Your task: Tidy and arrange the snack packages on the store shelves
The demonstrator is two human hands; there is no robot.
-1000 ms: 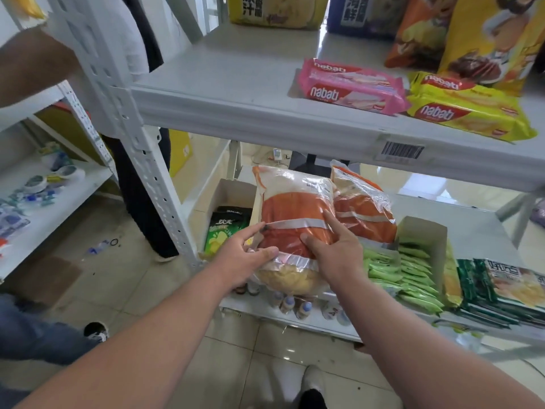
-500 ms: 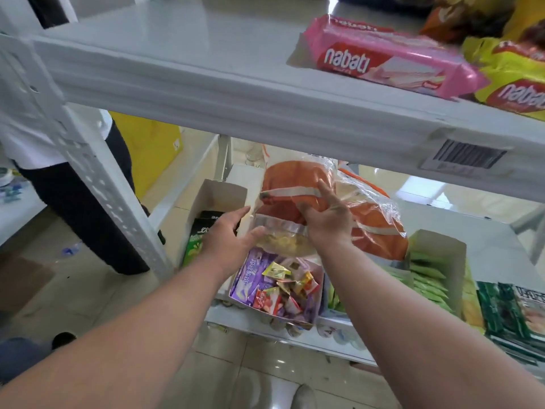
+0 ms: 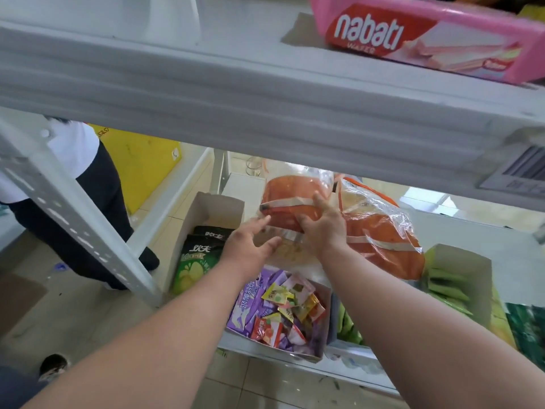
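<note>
An orange and clear snack bag (image 3: 290, 191) stands on the lower shelf (image 3: 486, 231), under the upper shelf's front edge (image 3: 236, 98). My right hand (image 3: 323, 227) lies flat on the bag's front with its fingers spread. My left hand (image 3: 250, 246) touches the bag's lower left side with straight fingers. A second bag of the same kind (image 3: 383, 240) leans just to its right. A pink Nabati wafer pack (image 3: 427, 39) lies on the upper shelf.
In front of the bags is an open box of purple and mixed candy packets (image 3: 280, 314). To its left a white box holds black-green chip bags (image 3: 200, 252), and green packets (image 3: 448, 287) fill a box at right. A person (image 3: 88, 187) stands behind the shelf post (image 3: 73, 216).
Both hands have pushed the orange bag up and back onto the lower shelf, uncovering the candy box. My view has moved closer under the upper shelf.
</note>
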